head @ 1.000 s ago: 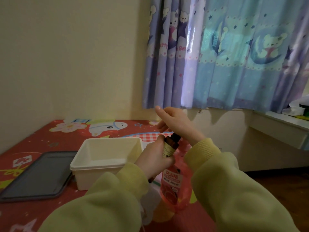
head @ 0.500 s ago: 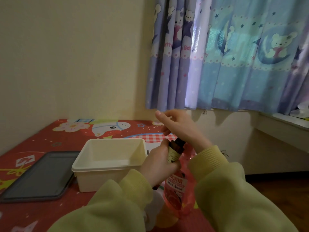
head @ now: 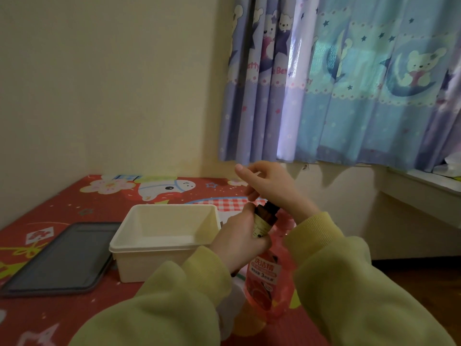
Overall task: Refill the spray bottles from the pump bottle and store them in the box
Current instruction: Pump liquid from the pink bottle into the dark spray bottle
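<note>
Box [head: 154, 267] empty | left hand [head: 238, 239] grips spray bottle [head: 265, 218] at pump bottle [head: 267, 280] | right hand [head: 272, 186] atop, grip unclear | refilling likely; none stored

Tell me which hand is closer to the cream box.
Left. The left hand, gripping the brown bottle, sits just beside the cream box; the right hand is farther right, at that bottle's top.

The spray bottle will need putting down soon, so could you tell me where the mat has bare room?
Bare mat lies between wall and box, and in front of the tray. The box looks empty. It is crowded by the pump bottle, where the left hand and right hand hold the spray bottle.
</note>
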Available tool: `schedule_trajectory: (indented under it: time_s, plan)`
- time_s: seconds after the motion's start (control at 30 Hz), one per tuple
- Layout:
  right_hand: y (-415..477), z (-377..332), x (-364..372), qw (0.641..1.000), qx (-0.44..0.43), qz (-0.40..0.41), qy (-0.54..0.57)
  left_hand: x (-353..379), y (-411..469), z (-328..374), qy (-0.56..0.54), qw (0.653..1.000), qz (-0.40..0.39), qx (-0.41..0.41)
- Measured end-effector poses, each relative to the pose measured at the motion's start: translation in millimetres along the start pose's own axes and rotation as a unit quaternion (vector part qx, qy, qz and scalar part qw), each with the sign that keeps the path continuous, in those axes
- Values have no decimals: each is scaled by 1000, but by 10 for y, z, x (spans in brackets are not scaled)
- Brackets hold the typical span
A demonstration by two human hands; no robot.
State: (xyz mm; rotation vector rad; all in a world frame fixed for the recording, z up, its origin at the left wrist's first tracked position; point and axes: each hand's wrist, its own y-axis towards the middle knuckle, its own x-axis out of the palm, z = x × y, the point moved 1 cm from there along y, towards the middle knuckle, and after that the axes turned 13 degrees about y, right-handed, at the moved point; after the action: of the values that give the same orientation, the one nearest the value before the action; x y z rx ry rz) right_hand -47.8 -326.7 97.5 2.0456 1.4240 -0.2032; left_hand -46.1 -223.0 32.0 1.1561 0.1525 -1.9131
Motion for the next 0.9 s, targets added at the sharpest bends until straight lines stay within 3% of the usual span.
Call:
schedule_trajectory:
  time_s: [0.3,0.7,0.9]
  plan:
    - [26,-102,16,997,19,-42,-59,-76,-5,2,-14,1000,12,15]
    - [-3,13,20,999,4,26,36,25,-23,-4,-19,1000,4,4]
    - [-16,-91,-4,999,16,-17,34,-61,-28,23,3,1000,-1,10]
